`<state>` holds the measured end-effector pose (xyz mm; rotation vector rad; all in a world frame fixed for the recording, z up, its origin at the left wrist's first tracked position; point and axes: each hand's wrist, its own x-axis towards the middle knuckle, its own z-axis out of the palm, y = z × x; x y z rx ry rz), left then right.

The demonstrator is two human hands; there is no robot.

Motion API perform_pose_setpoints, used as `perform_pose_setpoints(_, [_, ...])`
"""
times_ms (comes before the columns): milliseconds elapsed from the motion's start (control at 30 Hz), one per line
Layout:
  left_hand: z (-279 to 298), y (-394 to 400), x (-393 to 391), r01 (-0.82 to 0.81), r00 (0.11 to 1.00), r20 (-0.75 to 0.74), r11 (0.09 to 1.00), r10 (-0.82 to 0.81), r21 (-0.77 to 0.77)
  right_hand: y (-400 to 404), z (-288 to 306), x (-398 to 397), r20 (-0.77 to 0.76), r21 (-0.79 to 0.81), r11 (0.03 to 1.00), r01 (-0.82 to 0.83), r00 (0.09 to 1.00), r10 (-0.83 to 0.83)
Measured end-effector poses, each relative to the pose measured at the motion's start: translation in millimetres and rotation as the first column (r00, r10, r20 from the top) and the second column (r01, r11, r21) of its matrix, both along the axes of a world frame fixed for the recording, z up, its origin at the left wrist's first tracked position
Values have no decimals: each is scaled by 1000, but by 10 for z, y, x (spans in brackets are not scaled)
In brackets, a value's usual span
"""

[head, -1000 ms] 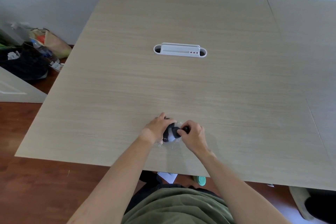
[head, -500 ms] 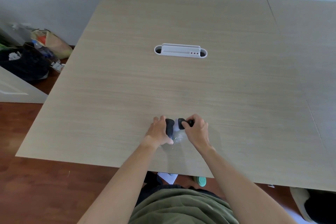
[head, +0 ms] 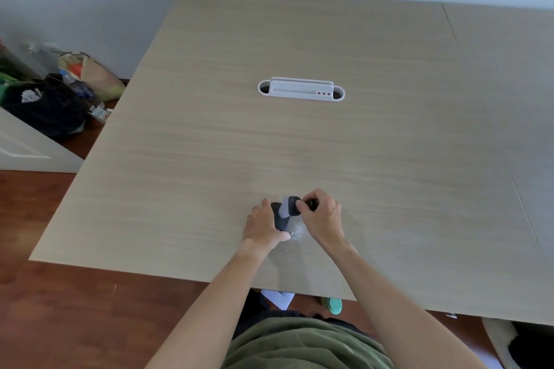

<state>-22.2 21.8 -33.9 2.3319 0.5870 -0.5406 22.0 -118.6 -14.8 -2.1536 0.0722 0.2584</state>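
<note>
Sweeping should go best if the left hand (head: 263,226), its fingers curled round the dark dustpan (head: 281,220), presses the lip flat on the table (head: 180,159) while short strokes of the brush (head: 291,206) pull the white crumbs (head: 297,232) in. The right hand (head: 323,219) pinches the brush handle. All of this lies well nearer the person than the white tray (head: 301,90) — no writing is legible.
</note>
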Motion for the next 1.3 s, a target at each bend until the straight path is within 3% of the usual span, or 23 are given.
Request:
perform_pose_setpoints(100, [-1,-7,-29,-29,998,47,999,30,-18,67,-14,-8,-111,10,987,-162,980,162])
perform_pose_setpoints(267, [18,-18,-57,-34,998,58,999,36,-24,50,-36,48,40,-103,994,20,999,-16])
perform_pose_setpoints(333, [22,-16,-59,-38,998,56,999,39,-33,49,4,79,56,-56,998,34,998,-31])
perform_pose_setpoints(500, [28,-26,-47,-61,996,57,997,64,-51,85,8,113,-138,17,987,-163,977,163])
perform_pose_setpoints(633, [29,-12,-65,-63,996,63,997,66,-53,37,-43,139,-7,-95,994,-58,998,58])
perform_pose_setpoints(700, [22,-5,-74,-69,995,69,996,73,-59,36,-13,165,21,-72,997,-21,1000,22])
perform_pose_setpoints(867, [18,-10,-74,-74,994,77,995,78,-63,93,11,198,-145,15,980,-199,969,199])
perform_pose_setpoints(1000, [13,-15,-79,-91,993,70,993,96,-71,92,-21,211,-32,-96,991,-96,995,93])
perform_pose_setpoints(1067, [12,-19,-85,-105,991,77,992,111,-72,143,29,233,6,-77,993,-86,996,87])
perform_pose_setpoints(1200, [8,-31,-63,-114,991,60,991,118,-69,255,133,289,-121,-29,985,-171,979,166])
perform_pose_setpoints(1300, [20,-23,-30,-123,992,26,989,125,-80,240,85,309,-139,-105,968,-227,967,212])
